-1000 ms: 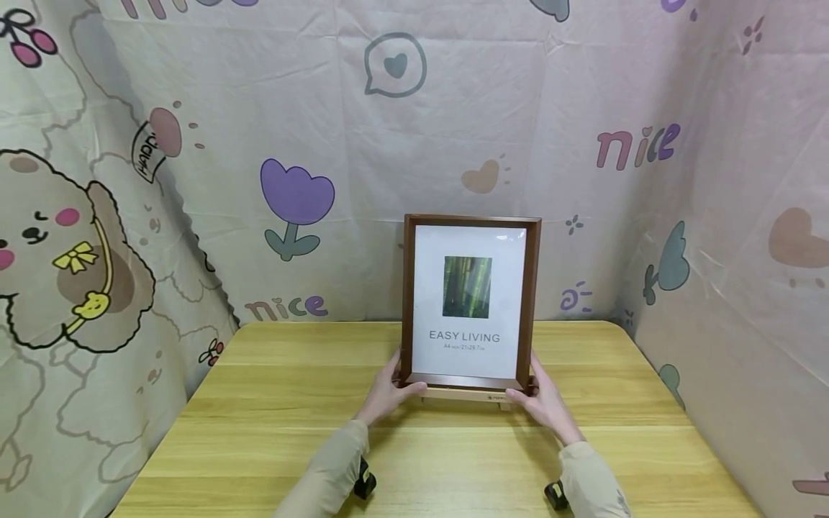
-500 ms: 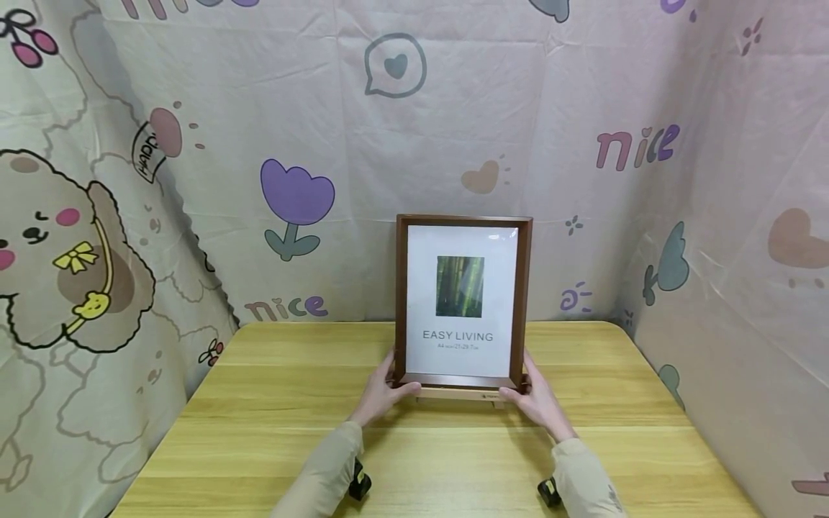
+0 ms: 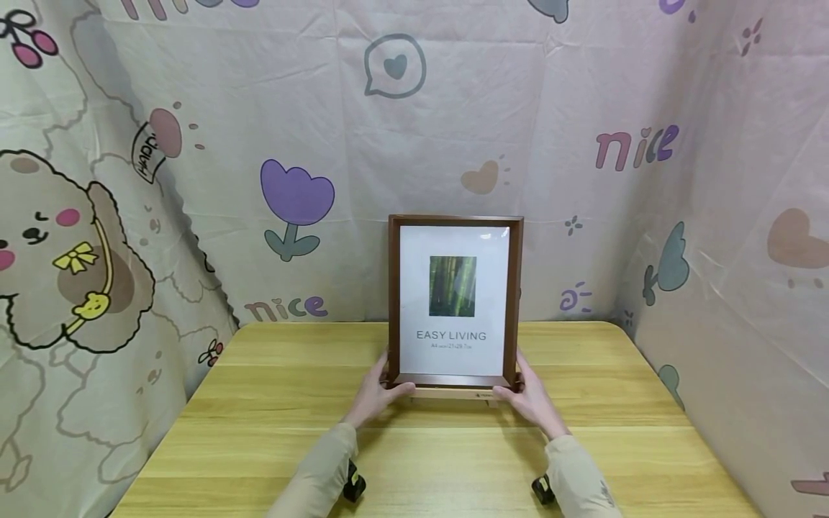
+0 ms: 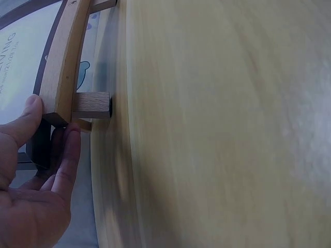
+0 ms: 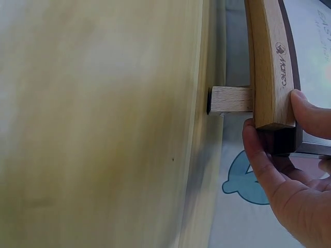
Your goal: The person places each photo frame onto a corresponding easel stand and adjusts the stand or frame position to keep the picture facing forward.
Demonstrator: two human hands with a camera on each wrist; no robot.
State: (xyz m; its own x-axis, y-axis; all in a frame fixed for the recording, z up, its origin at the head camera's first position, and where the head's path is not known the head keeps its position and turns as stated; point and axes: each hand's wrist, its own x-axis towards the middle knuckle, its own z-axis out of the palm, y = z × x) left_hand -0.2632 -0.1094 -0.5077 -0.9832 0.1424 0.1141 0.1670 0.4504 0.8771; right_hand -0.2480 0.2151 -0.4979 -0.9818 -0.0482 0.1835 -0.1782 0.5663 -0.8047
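Note:
A brown picture frame (image 3: 394, 302) stands upright on the ledge (image 3: 447, 393) of a small wooden easel, with a bamboo picture and "EASY LIVING" on its white sheet. My left hand (image 3: 376, 394) grips the lower left corner, thumb on the front and fingers curled beneath and behind. At the lower right corner my right hand (image 3: 531, 399) holds on the same way. In the left wrist view, fingertips touch the end of the easel's ledge (image 4: 62, 77) beside a short leg (image 4: 92, 105). The right wrist view shows printed lettering on the ledge (image 5: 271, 67). The frame hides most of the easel.
The easel stands toward the back of a light wood table (image 3: 285, 410). A patterned cloth (image 3: 453, 129) hangs behind the table and along both sides. Black wrist straps (image 3: 353, 483) show at both sleeves.
Both hands, the picture frame and the easel have shifted steadily to the left along the table. The frame faces more squarely forward; the grip is the same.

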